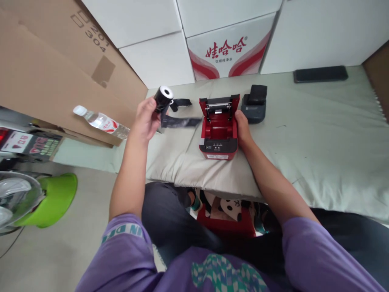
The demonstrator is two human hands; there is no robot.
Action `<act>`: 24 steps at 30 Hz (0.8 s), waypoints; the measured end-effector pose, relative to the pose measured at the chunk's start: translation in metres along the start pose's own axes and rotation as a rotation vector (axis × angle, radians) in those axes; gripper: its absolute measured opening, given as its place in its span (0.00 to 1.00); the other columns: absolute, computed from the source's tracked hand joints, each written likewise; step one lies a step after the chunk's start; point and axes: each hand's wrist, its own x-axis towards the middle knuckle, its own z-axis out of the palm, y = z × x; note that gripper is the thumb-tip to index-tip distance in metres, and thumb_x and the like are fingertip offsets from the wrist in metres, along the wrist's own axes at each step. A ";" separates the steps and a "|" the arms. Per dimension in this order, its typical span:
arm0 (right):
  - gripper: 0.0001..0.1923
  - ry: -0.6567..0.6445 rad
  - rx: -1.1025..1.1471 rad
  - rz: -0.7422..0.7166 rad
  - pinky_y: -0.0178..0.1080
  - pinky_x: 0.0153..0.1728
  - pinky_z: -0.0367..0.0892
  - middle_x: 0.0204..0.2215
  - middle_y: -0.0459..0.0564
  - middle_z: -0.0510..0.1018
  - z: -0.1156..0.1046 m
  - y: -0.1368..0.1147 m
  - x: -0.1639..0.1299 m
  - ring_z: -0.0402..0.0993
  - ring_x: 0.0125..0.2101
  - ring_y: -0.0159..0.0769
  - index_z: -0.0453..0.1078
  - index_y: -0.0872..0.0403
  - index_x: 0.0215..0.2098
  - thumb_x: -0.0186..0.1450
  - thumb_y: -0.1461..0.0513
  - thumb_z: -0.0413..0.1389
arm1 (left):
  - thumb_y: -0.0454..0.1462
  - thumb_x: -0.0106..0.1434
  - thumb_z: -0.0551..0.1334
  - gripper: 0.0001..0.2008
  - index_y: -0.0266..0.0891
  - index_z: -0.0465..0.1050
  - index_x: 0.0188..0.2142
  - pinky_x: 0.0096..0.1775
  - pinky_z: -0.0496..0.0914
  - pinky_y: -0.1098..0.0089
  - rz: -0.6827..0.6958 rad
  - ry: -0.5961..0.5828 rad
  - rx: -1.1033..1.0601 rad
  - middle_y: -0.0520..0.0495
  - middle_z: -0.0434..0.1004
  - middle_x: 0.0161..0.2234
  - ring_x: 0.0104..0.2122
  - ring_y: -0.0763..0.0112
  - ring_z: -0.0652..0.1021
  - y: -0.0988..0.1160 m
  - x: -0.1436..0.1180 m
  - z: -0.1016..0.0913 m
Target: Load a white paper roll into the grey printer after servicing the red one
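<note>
My left hand (148, 119) grips a black paper roll (163, 100) with a white end and a dark core hole. A loose dark strip (182, 121) trails from the roll toward a red and black receipt printer (218, 138). That printer stands on the cloth-covered surface with its lid raised, and its red inner bay shows nothing inside. Along its right side my right hand (243, 125) is pressed, fingers partly hidden behind the body. Just right of this hand sits a smaller dark grey printer (254, 107) with a black piece standing up from it.
A black curled strip (181, 102) lies behind my left hand. The clear water bottle (101, 121) leans by a large cardboard box (69, 69). White cartons (231, 48) line the back. A black flat slab (320, 74) rests at far right. Below is a panda-patterned red item (226, 223).
</note>
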 end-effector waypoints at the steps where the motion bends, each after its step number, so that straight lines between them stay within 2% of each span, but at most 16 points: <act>1: 0.34 -0.002 0.009 0.003 0.42 0.48 0.78 0.32 0.42 0.77 0.000 0.000 0.000 0.75 0.37 0.37 0.72 0.48 0.34 0.57 0.29 0.66 | 0.72 0.63 0.60 0.35 0.43 0.76 0.39 0.33 0.68 0.64 -0.013 -0.040 -0.091 0.50 0.68 0.28 0.28 0.69 0.73 0.004 -0.006 0.015; 3: 0.34 -0.004 0.020 0.009 0.42 0.48 0.78 0.32 0.42 0.76 0.000 0.001 0.001 0.75 0.36 0.36 0.72 0.48 0.34 0.57 0.29 0.66 | 0.74 0.63 0.58 0.37 0.43 0.74 0.36 0.28 0.64 0.66 -0.048 -0.145 -0.150 0.52 0.64 0.25 0.23 0.73 0.68 0.010 -0.015 0.045; 4: 0.34 -0.005 0.020 0.010 0.42 0.48 0.78 0.32 0.42 0.77 0.000 0.001 0.001 0.75 0.36 0.36 0.72 0.48 0.34 0.57 0.29 0.66 | 0.73 0.65 0.57 0.36 0.42 0.73 0.35 0.30 0.65 0.67 -0.053 -0.215 -0.093 0.52 0.65 0.25 0.24 0.72 0.69 0.012 -0.018 0.059; 7: 0.35 -0.005 0.008 0.015 0.42 0.47 0.78 0.32 0.42 0.76 0.000 0.001 0.001 0.73 0.35 0.35 0.73 0.48 0.35 0.55 0.28 0.66 | 0.67 0.70 0.58 0.32 0.42 0.70 0.32 0.36 0.69 0.65 -0.030 -0.424 0.222 0.51 0.68 0.27 0.29 0.69 0.73 0.019 -0.024 0.090; 9: 0.35 -0.008 -0.003 0.004 0.43 0.47 0.77 0.32 0.42 0.75 0.001 -0.001 0.000 0.72 0.35 0.36 0.72 0.48 0.34 0.55 0.28 0.66 | 0.61 0.74 0.58 0.26 0.42 0.72 0.36 0.40 0.71 0.64 -0.004 -0.500 0.464 0.50 0.73 0.30 0.33 0.66 0.75 0.020 -0.027 0.102; 12: 0.35 -0.024 -0.033 -0.021 0.43 0.47 0.76 0.33 0.43 0.75 0.001 -0.005 -0.001 0.72 0.36 0.36 0.71 0.48 0.34 0.57 0.28 0.64 | 0.54 0.77 0.57 0.18 0.45 0.74 0.50 0.47 0.72 0.61 0.044 -0.538 0.743 0.48 0.79 0.38 0.40 0.61 0.79 0.017 -0.028 0.114; 14: 0.34 -0.035 -0.051 -0.025 0.42 0.47 0.76 0.33 0.43 0.75 0.001 -0.006 -0.001 0.72 0.37 0.36 0.70 0.48 0.35 0.59 0.28 0.63 | 0.51 0.77 0.56 0.18 0.45 0.74 0.54 0.51 0.72 0.58 0.096 -0.554 0.857 0.44 0.81 0.44 0.44 0.58 0.80 0.011 -0.025 0.119; 19: 0.34 -0.024 -0.044 0.010 0.41 0.45 0.75 0.33 0.42 0.76 0.002 -0.006 0.000 0.72 0.36 0.35 0.71 0.48 0.35 0.57 0.28 0.64 | 0.47 0.76 0.60 0.16 0.40 0.81 0.49 0.58 0.70 0.54 0.236 -0.618 0.983 0.37 0.82 0.51 0.54 0.51 0.79 0.000 -0.013 0.128; 24: 0.36 -0.016 -0.033 0.020 0.41 0.45 0.74 0.33 0.42 0.76 0.002 -0.002 0.002 0.72 0.36 0.35 0.71 0.48 0.35 0.54 0.27 0.64 | 0.47 0.75 0.62 0.16 0.40 0.85 0.44 0.53 0.70 0.56 0.217 -0.644 1.055 0.39 0.84 0.49 0.53 0.52 0.79 -0.004 -0.004 0.135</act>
